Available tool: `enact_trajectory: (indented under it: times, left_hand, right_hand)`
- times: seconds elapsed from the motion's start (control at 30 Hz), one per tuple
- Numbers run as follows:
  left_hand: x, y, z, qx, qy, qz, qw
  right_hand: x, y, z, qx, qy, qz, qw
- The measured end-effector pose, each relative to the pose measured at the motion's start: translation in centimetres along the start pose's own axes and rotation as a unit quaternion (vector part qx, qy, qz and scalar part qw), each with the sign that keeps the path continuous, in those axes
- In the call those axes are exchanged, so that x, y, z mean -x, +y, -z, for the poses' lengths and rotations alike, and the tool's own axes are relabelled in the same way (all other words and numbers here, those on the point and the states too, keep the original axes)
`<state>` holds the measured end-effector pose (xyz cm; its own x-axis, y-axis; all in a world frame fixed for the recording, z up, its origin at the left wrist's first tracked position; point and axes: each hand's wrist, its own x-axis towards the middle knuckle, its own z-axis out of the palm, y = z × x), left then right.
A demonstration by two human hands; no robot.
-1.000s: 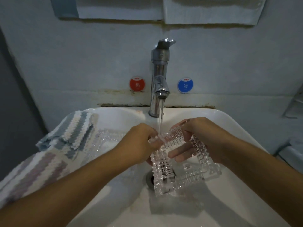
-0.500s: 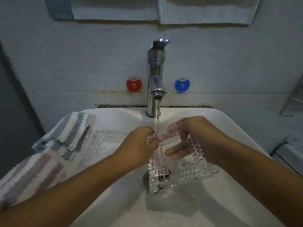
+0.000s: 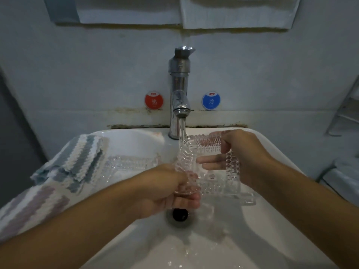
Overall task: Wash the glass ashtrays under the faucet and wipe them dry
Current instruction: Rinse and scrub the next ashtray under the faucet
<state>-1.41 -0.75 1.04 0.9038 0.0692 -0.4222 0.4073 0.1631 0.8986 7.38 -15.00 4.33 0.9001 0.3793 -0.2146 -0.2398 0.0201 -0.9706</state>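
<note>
A square ribbed glass ashtray (image 3: 217, 183) is held tilted over the white sink (image 3: 275, 156), under water running from the chrome faucet (image 3: 179, 94). My right hand (image 3: 239, 154) grips its far right corner, thumb on the rim and fingers showing through the glass. My left hand (image 3: 167, 189) holds its near left edge, where the stream lands. A second glass ashtray (image 3: 126, 164) lies on the sink's left rim, partly under a striped cloth (image 3: 77, 160).
The drain (image 3: 179, 214) sits below the hands. Red (image 3: 154, 100) and blue (image 3: 211, 100) round stickers flank the faucet on the wall. White towels (image 3: 233, 12) hang above. A metal rack (image 3: 347, 111) stands at the right edge.
The ashtray has been turned and raised toward the faucet. My right hand moved up and back to its far corner; my left hand slid down to its near left edge.
</note>
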Motion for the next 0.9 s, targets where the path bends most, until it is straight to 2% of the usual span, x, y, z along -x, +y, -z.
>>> enact_trajectory:
  times: [0.2, 0.47, 0.53, 0.63, 0.77, 0.9]
  left_hand:
    - [0.1, 0.3, 0.3, -0.027, 0.020, 0.014, 0.999]
    - [0.6, 1.4, 1.1, -0.119, 0.059, 0.026, 0.991]
    - [0.9, 2.0, 1.5, -0.134, 0.075, 0.031, 0.988]
    - [1.1, 2.8, 2.2, -0.192, 0.104, 0.019, 0.976]
    - [1.2, 3.6, 3.4, -0.245, 0.174, -0.011, 0.954]
    - [1.7, 4.3, 3.9, -0.267, 0.203, -0.018, 0.942]
  right_hand:
    - [0.3, 0.2, -0.4, -0.008, -0.008, -0.003, 1.000]
    - [-0.3, 0.5, -0.3, -0.023, -0.046, -0.034, 0.998]
    - [-0.5, 0.8, -0.2, 0.036, -0.022, -0.023, 0.999]
    - [-0.6, 1.0, -0.1, 0.205, 0.019, 0.024, 0.978]
    - [-0.3, 0.7, -0.1, 0.257, -0.072, -0.030, 0.963]
    - [0.3, 0.4, -0.5, 0.265, -0.138, -0.047, 0.953]
